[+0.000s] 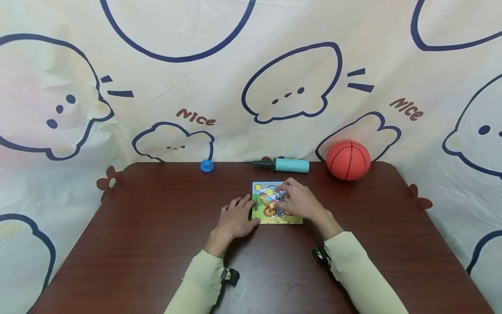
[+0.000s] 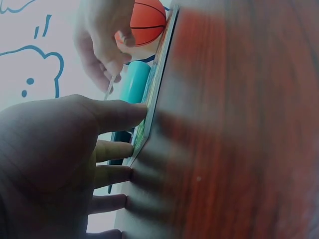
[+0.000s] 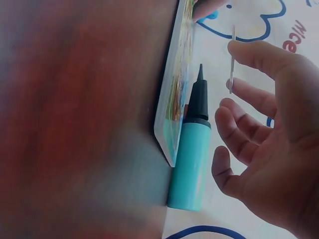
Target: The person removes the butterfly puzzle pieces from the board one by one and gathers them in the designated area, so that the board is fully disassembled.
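Note:
A colourful cartoon puzzle board [image 1: 259, 217] lies flat on the table. At its left edge my left hand [image 1: 236, 219] has its fingers spread nearly straight, the thumb touching the board's near edge. Above the board, my right hand [image 1: 303, 201] pinches a thin flat puzzle piece [image 3: 232, 62] between thumb and index finger. Both wrist views show this piece edge-on, apart from the board, so its picture is hidden there. The other fingers of the right hand are loosely bent.
Behind the board lies a turquoise hand pump [image 1: 292, 165] with a black nozzle. A red basketball [image 1: 348, 160] sits at the back right, and a small blue round object [image 1: 207, 165] at the back left. A printed cloth [image 1: 219, 87] hangs behind the brown table [image 1: 157, 244].

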`<control>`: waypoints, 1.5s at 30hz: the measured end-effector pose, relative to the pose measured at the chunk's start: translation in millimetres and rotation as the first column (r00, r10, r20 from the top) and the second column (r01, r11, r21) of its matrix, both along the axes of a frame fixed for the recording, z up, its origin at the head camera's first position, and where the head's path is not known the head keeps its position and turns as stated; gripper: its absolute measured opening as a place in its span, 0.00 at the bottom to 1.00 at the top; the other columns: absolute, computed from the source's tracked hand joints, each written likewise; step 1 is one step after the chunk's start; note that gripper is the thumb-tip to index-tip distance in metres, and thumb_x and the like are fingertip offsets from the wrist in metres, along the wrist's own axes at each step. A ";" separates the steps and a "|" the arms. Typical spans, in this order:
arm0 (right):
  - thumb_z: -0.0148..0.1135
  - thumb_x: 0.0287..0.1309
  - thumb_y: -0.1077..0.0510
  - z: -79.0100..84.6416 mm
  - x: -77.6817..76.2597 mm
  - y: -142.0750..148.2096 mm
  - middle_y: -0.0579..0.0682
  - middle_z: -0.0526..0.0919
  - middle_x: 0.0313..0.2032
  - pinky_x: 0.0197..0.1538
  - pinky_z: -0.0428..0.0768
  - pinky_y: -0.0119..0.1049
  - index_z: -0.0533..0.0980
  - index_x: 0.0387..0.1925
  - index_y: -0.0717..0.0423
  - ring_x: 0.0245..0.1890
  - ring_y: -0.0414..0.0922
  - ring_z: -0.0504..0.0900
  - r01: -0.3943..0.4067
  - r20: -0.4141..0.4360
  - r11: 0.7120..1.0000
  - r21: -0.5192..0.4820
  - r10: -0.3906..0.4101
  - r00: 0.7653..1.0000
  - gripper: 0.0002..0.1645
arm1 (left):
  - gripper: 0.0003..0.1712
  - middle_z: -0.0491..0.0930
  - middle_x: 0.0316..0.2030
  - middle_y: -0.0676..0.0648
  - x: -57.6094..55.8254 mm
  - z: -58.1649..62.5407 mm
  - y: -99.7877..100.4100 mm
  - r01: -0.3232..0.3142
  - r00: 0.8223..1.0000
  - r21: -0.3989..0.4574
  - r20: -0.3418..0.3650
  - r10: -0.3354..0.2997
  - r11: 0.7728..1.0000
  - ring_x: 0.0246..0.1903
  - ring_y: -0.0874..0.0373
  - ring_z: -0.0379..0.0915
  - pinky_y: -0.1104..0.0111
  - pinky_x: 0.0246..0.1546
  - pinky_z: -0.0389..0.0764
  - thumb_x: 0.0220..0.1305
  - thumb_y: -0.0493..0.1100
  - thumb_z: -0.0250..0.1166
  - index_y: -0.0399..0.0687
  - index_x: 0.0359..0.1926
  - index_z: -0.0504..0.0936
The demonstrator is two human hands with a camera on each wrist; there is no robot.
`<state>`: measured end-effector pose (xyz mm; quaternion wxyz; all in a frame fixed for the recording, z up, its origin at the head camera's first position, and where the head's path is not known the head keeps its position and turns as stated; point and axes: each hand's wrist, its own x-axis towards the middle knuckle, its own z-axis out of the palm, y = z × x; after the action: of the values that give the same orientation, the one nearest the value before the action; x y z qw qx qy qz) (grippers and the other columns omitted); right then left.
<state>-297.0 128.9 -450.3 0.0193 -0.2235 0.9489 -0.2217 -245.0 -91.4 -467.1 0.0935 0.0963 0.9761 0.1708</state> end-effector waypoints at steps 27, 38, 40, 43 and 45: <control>0.71 0.49 0.40 -0.7 64.0 0.3 0.39 0.75 0.41 0.42 0.69 0.39 0.80 0.49 0.36 0.37 0.35 0.71 -0.146 0.074 0.980 0.138 0.137 0.988 0.23 | 0.37 0.62 0.72 0.46 1.0 5.9 1.5 -0.034 0.999 0.044 -0.023 0.035 0.998 0.72 0.43 0.52 0.42 0.67 0.58 0.62 0.60 0.62 0.56 0.69 0.67; 0.71 0.48 0.38 -6.0 72.9 -13.7 0.39 0.74 0.38 0.38 0.70 0.35 0.80 0.48 0.37 0.36 0.36 0.70 -0.203 0.038 0.960 0.194 0.199 0.979 0.25 | 0.34 0.60 0.72 0.46 3.2 8.1 0.1 -0.037 0.999 0.005 -0.016 0.037 0.999 0.71 0.43 0.54 0.41 0.64 0.61 0.62 0.59 0.62 0.58 0.68 0.69; 0.72 0.47 0.38 -6.5 73.7 -14.9 0.38 0.73 0.37 0.37 0.70 0.34 0.80 0.48 0.38 0.34 0.36 0.70 -0.198 0.039 0.957 0.209 0.195 0.980 0.25 | 0.34 0.60 0.72 0.46 3.2 8.4 0.5 -0.037 0.999 0.004 -0.018 0.037 0.999 0.71 0.43 0.54 0.40 0.64 0.61 0.62 0.59 0.62 0.59 0.68 0.69; 0.72 0.47 0.39 -7.1 74.9 -16.3 0.39 0.73 0.36 0.36 0.69 0.34 0.80 0.48 0.39 0.33 0.36 0.69 -0.191 0.052 0.955 0.225 0.184 0.982 0.25 | 0.34 0.60 0.72 0.46 3.3 7.9 1.0 -0.034 0.999 0.003 -0.018 0.034 0.999 0.71 0.43 0.54 0.40 0.64 0.60 0.63 0.59 0.62 0.59 0.68 0.69; 0.73 0.47 0.39 -7.9 75.5 -16.6 0.39 0.72 0.36 0.36 0.68 0.34 0.80 0.48 0.39 0.33 0.36 0.69 -0.188 0.060 0.954 0.235 0.179 0.982 0.26 | 0.34 0.60 0.73 0.46 3.5 7.3 1.3 -0.030 0.999 0.000 -0.016 0.030 1.000 0.71 0.43 0.53 0.40 0.64 0.60 0.63 0.59 0.62 0.59 0.68 0.69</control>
<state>-221.5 112.3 -458.2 0.0845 -0.3027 0.9433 -0.1070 -241.5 -90.1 -459.8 0.0832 0.0832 0.9782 0.1712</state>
